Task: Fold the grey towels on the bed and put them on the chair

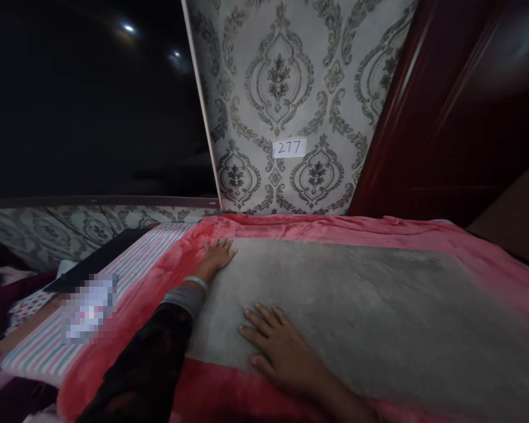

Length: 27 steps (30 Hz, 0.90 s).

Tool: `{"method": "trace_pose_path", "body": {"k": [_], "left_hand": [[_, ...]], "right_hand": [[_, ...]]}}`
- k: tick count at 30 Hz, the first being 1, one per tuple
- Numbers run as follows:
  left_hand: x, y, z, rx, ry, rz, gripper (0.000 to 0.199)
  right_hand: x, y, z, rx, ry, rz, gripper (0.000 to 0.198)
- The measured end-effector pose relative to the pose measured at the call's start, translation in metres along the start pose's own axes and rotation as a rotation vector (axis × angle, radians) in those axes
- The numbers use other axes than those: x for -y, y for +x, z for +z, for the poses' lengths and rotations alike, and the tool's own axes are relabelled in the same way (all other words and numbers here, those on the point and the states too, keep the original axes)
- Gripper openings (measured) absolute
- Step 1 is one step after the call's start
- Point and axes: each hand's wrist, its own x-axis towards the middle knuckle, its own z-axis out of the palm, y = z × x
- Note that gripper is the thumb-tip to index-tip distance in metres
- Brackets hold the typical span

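A grey plush cloth (335, 294) lies spread out flat on a red-pink plush blanket (145, 299). At the cloth's far left corner rests my left hand (218, 257), palm down with the fingers spread. A bracelet and a dark sleeve with a grey cuff show on that arm. Nearer to me, my right hand (282, 349) lies palm down on the left part of the cloth, its fingers apart. Neither hand grips anything. The cloth looks mostly smooth, with faint creases toward its far right.
Left of the blanket is a striped padded cover (39, 358) with a blurred-out item (89, 308) on it. A large black screen (83, 106) stands behind. Patterned wallpaper (335, 123) carries a paper label (290, 148) reading 277. A dark red glossy panel (458, 117) rises at right.
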Motion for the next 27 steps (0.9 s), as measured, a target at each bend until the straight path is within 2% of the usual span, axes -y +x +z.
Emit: {"method": "trace_pose_path", "body": {"k": [2,4,7,9,10,14,16,19,23,25,27], "left_hand": [[-0.014,-0.006,-0.006,-0.016,0.015,0.058,0.06],[-0.032,-0.015,-0.008,-0.004,0.011,0.183,0.057],[-0.056,-0.021,-0.002,0.103,-0.04,0.484,0.059],[-0.063,-0.016,0.003,0.159,-0.062,0.567,0.062],[-0.062,-0.011,0.006,0.166,-0.06,0.533,0.062],[-0.045,0.01,0.008,0.104,-0.02,0.242,0.06],[-0.038,0.015,0.007,0.06,-0.006,0.155,0.061],[-0.035,0.012,0.005,-0.008,0.017,0.03,0.064],[-0.046,0.001,0.0,-0.062,0.049,-0.2,0.066],[-0.058,-0.005,-0.005,-0.048,0.056,-0.197,0.068],[-0.075,-0.011,-0.008,-0.031,0.046,-0.087,0.065]], "right_hand": [[0.001,0.0,-0.001,-0.001,0.013,0.003,0.057],[0.001,0.0,-0.001,0.004,0.024,0.006,0.057],[0.001,0.001,-0.001,0.013,0.035,0.013,0.057],[0.001,0.001,-0.001,0.022,0.036,0.015,0.058],[0.0,0.001,-0.001,0.026,0.034,0.013,0.059],[-0.001,0.001,-0.002,0.008,0.028,0.005,0.059],[0.0,0.001,-0.003,-0.01,0.029,0.002,0.059],[0.002,0.001,-0.005,-0.056,0.03,-0.018,0.057],[0.003,0.0,-0.006,-0.089,0.017,-0.031,0.057],[0.002,-0.003,-0.007,-0.075,0.021,-0.035,0.058],[-0.005,-0.009,-0.014,-0.057,0.049,-0.061,0.061]]}}
